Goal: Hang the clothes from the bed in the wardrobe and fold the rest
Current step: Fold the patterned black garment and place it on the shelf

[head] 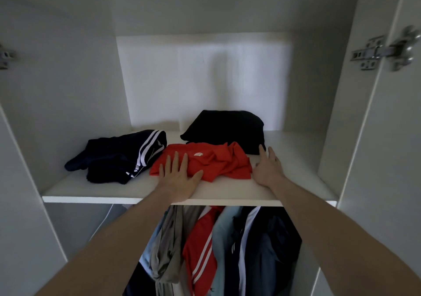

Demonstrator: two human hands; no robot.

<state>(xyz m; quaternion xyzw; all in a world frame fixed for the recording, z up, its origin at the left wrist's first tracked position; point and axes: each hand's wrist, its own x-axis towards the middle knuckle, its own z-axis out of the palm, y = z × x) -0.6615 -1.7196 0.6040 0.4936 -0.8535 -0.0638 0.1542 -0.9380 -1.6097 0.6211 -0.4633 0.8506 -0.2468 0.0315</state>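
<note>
A folded red shirt (216, 162) lies on the white wardrobe shelf (91, 189). My left hand (176, 178) lies flat on its left part, fingers straight and spread. My right hand (268, 168) is open on the shelf just right of the shirt, its fingertips beside a folded black garment (225, 128) at the back. A navy garment with white stripes (120, 155) lies loosely folded to the left. Below the shelf hang several clothes (227, 250): grey, red with white stripes, light blue and navy.
The wardrobe's white side walls (57, 113) close in the shelf on both sides. An open door with a metal hinge (385, 50) stands at the right. Bare shelf shows at the right end (300, 159).
</note>
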